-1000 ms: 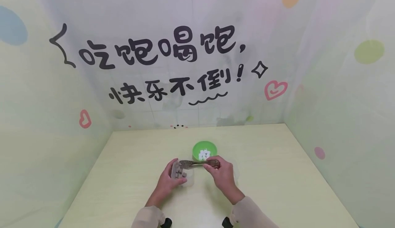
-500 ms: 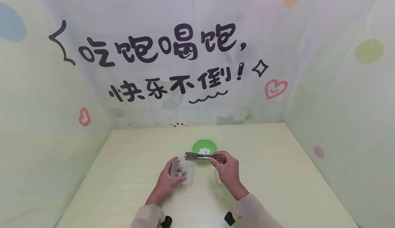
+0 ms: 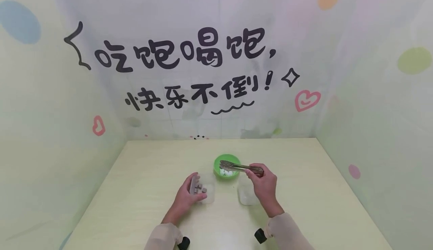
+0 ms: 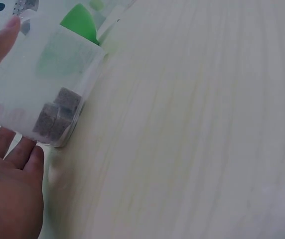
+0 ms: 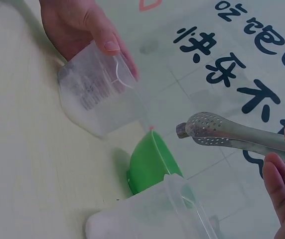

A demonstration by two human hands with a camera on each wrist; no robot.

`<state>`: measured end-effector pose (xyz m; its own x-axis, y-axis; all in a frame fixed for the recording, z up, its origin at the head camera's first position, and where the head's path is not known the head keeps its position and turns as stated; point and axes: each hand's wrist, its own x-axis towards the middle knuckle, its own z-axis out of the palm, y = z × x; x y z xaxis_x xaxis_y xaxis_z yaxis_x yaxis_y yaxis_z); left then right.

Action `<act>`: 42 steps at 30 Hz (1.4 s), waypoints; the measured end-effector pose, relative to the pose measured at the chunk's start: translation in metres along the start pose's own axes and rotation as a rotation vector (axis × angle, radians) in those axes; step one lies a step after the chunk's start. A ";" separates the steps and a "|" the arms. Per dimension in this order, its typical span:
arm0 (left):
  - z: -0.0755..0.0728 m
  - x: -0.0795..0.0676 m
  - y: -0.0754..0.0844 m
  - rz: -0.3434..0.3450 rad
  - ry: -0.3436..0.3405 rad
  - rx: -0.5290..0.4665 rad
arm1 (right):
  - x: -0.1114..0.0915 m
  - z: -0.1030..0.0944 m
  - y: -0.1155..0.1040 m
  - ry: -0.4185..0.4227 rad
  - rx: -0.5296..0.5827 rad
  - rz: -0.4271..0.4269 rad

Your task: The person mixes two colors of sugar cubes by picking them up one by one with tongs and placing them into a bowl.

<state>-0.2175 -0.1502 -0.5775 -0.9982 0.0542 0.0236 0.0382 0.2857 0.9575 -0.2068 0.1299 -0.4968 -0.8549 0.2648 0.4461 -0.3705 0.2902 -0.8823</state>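
My left hand [image 3: 184,201] grips a clear plastic container [image 3: 209,193], tilted to one side, with several grey-brown cubes [image 4: 58,117] at its low end. In my right hand [image 3: 265,184] I hold metal tongs [image 3: 245,168] with perforated tips. Those tips are over a green bowl [image 3: 217,161] that has white cubes [image 3: 226,173] in it. A small brownish cube [image 5: 182,130] shows pinched at the end of the tongs in the right wrist view.
A second clear container [image 3: 246,196] stands on the pale wooden table [image 3: 152,159], below my right hand and right of the bowl. A printed fabric backdrop [image 3: 169,13] closes off the back and both sides.
My right hand has carried the tongs from the left container to the right, over the green bowl. The left hand stays around its container. The head view has shifted slightly.
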 end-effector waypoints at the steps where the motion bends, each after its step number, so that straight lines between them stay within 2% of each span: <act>1: 0.000 0.001 0.000 0.002 0.001 0.002 | 0.000 -0.001 0.001 0.003 0.001 0.003; 16: -0.001 0.001 0.002 -0.001 -0.001 -0.015 | 0.002 0.000 0.004 0.018 -0.008 0.063; 21: -0.001 0.002 0.003 0.006 -0.003 -0.021 | 0.001 0.001 0.001 0.007 0.036 0.077; 30: 0.001 0.000 0.003 0.003 -0.016 -0.034 | -0.013 0.015 -0.004 -0.072 0.068 -0.008; 42: 0.000 -0.003 0.009 0.005 -0.017 -0.038 | -0.029 0.037 -0.011 -0.201 0.069 0.045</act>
<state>-0.2141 -0.1476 -0.5693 -0.9971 0.0720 0.0235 0.0408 0.2485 0.9678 -0.1914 0.0851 -0.5057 -0.9239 0.0859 0.3730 -0.3481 0.2164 -0.9121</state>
